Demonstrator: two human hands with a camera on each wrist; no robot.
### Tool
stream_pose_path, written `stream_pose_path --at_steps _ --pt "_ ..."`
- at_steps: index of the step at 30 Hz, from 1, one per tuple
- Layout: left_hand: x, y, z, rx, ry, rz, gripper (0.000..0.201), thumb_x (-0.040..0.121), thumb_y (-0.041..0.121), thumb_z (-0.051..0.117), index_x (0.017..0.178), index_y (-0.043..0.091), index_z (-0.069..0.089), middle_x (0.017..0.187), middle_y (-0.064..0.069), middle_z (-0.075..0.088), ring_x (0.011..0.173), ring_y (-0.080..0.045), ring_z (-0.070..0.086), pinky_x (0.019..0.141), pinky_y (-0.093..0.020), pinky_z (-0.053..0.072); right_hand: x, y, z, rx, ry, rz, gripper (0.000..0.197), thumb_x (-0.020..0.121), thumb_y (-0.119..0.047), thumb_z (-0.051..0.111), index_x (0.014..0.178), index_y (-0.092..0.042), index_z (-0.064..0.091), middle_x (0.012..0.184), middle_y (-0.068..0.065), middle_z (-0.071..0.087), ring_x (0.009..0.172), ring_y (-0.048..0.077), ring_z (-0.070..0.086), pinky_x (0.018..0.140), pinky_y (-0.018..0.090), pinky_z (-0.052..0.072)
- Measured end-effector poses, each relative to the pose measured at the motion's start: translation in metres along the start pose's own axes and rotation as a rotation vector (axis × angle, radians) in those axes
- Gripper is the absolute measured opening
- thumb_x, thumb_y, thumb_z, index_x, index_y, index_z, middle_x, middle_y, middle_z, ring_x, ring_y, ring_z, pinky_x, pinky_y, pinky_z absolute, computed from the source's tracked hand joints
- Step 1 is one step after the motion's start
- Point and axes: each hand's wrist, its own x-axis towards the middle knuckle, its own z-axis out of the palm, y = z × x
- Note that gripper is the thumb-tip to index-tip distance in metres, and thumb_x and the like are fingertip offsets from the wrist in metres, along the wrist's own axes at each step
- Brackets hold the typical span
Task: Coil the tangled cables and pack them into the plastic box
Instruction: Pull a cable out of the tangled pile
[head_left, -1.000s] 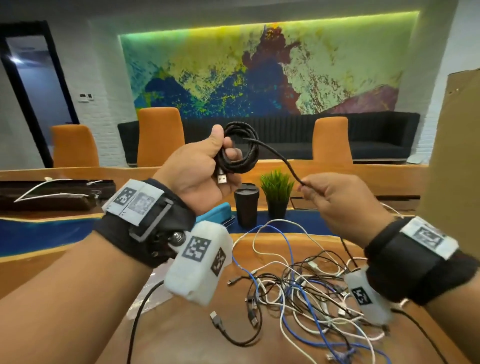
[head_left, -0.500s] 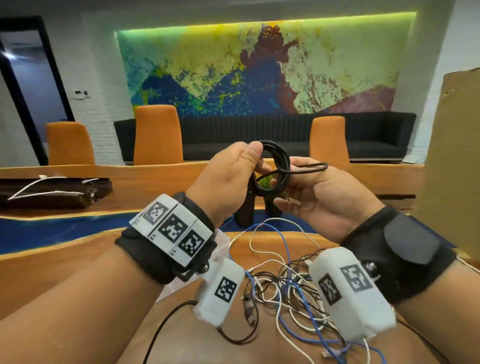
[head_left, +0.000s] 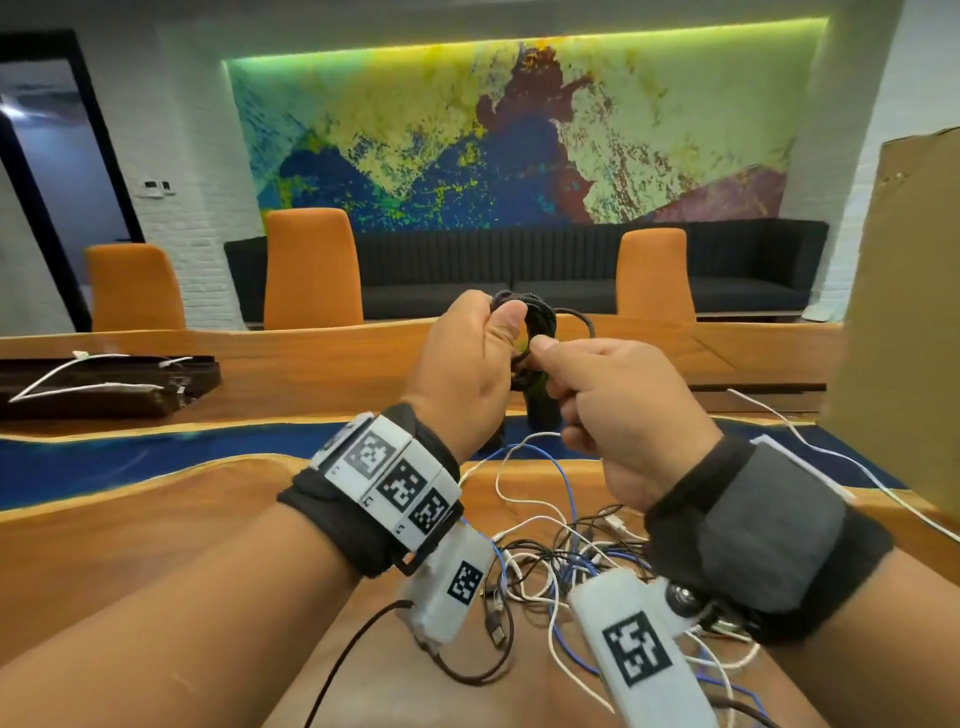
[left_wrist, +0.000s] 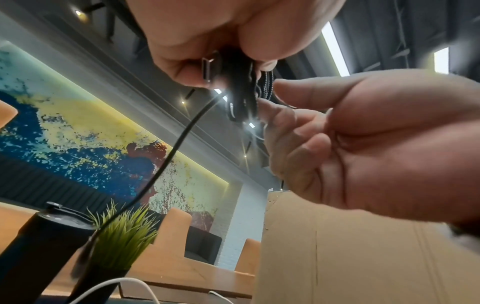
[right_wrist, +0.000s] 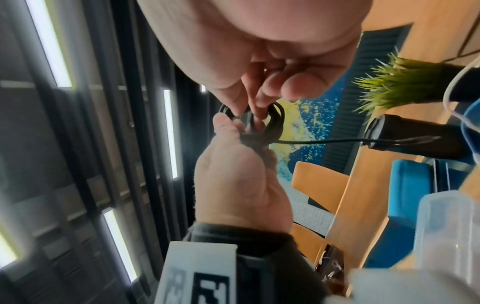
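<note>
I hold a black braided cable (head_left: 537, 317), wound into a small coil, up in front of me. My left hand (head_left: 498, 332) grips the coil from the left, thumb on top. My right hand (head_left: 545, 364) pinches the coil's near side between thumb and forefinger. In the left wrist view a USB plug (left_wrist: 207, 70) sticks out under my left fingers and the cable's loose tail (left_wrist: 168, 156) hangs down. On the wooden table (head_left: 156, 545) below lies a tangle of white, blue and black cables (head_left: 566, 545). A translucent plastic box (right_wrist: 446, 222) shows in the right wrist view.
A black cup (left_wrist: 39, 236) and a small green plant (left_wrist: 122, 232) stand just beyond my hands. A tall cardboard box (head_left: 904, 312) stands at the right. A dark case with a white cable (head_left: 104, 384) lies far left. Orange chairs line the table's far side.
My right hand has turned knuckles-up and closed in on the coil, now pinching it. The wide loop it held out to the right is gone. Both hands sit slightly lower.
</note>
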Motion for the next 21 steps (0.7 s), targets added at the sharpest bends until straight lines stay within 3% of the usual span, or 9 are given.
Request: stream_pose_path --at_steps 2,5,8,12,14,16,18,19,21 --pt "-0.004 0.0 0.003 0.036 0.005 0.025 0.038 0.103 0.039 0.038 0.091 0.007 0.052 0.078 -0.006 0.059 0.071 -0.026 0.056 0.062 -0.043 0.047 0.006 0.0 0.006 0.073 0.03 0.097 0.021 0.091 -0.039 0.066 0.09 -0.017 0.068 0.069 -0.004 0.053 0.06 0.011 0.045 0.05 0.026 0.039" --pt "-0.008 -0.004 0.006 0.08 0.009 0.062 0.04 0.099 0.045 0.035 0.091 0.009 0.051 0.074 -0.001 0.057 0.068 -0.024 0.056 0.059 -0.044 0.048 0.012 0.001 0.015 0.252 0.048 0.254 0.016 0.086 -0.03 0.073 0.087 -0.015 0.068 0.049 -0.008 0.051 0.042 0.005 0.041 0.043 0.022 0.037" --pt "-0.009 -0.003 0.005 0.083 0.019 0.058 0.036 0.103 0.039 0.037 0.09 0.008 0.05 0.074 0.0 0.055 0.067 -0.021 0.053 0.058 -0.039 0.044 0.016 0.003 0.015 0.488 -0.022 0.344 0.011 0.091 -0.022 0.065 0.084 -0.014 0.065 0.054 -0.006 0.043 0.043 0.006 0.037 0.043 0.02 0.036" --pt "0.009 -0.012 -0.005 -0.019 0.198 -0.182 0.038 0.105 0.038 0.035 0.086 0.01 0.053 0.075 0.0 0.053 0.069 -0.02 0.048 0.071 -0.039 0.042 0.016 0.014 -0.004 0.699 -0.26 0.37 0.021 0.087 -0.025 0.055 0.069 -0.016 0.051 0.065 -0.001 0.042 0.062 0.015 0.046 0.058 0.027 0.042" --pt "0.026 -0.028 -0.026 -0.182 0.299 -0.351 0.035 0.106 0.036 0.035 0.082 0.016 0.051 0.076 -0.001 0.053 0.071 -0.021 0.049 0.072 -0.037 0.041 0.01 0.026 -0.02 0.71 -0.361 0.296 0.022 0.082 -0.023 0.058 0.063 -0.014 0.05 0.074 0.002 0.049 0.072 0.017 0.054 0.064 0.031 0.049" --pt "0.041 -0.05 -0.057 -0.184 0.343 -0.473 0.028 0.106 0.029 0.035 0.085 0.016 0.05 0.083 -0.003 0.053 0.081 -0.026 0.053 0.074 -0.033 0.042 0.003 0.038 -0.038 0.739 -0.37 0.212 0.026 0.074 -0.016 0.062 0.051 -0.011 0.05 0.083 0.007 0.057 0.083 0.021 0.063 0.07 0.036 0.056" --pt "0.048 -0.069 -0.084 -0.225 0.45 -0.563 0.024 0.103 0.026 0.038 0.08 0.024 0.046 0.089 -0.001 0.053 0.094 -0.028 0.058 0.088 -0.04 0.051 -0.003 0.041 -0.052 0.745 -0.319 0.201 0.022 0.076 -0.015 0.062 0.058 -0.007 0.052 0.089 0.011 0.064 0.091 0.025 0.068 0.072 0.041 0.059" --pt "0.047 -0.073 -0.091 -0.228 0.455 -0.55 0.024 0.101 0.026 0.041 0.077 0.025 0.045 0.086 0.002 0.053 0.091 -0.023 0.06 0.09 -0.041 0.053 -0.004 0.038 -0.055 0.691 -0.277 0.212 0.02 0.081 -0.018 0.06 0.067 -0.005 0.055 0.089 0.011 0.066 0.09 0.025 0.069 0.071 0.041 0.06" --pt "0.04 -0.072 -0.086 -0.271 0.413 -0.434 0.024 0.101 0.03 0.045 0.078 0.025 0.046 0.076 0.005 0.051 0.07 -0.01 0.056 0.074 -0.032 0.053 -0.004 0.029 -0.047 0.508 -0.205 0.227 0.022 0.087 -0.028 0.059 0.081 -0.007 0.061 0.086 0.011 0.066 0.082 0.023 0.068 0.068 0.039 0.059"
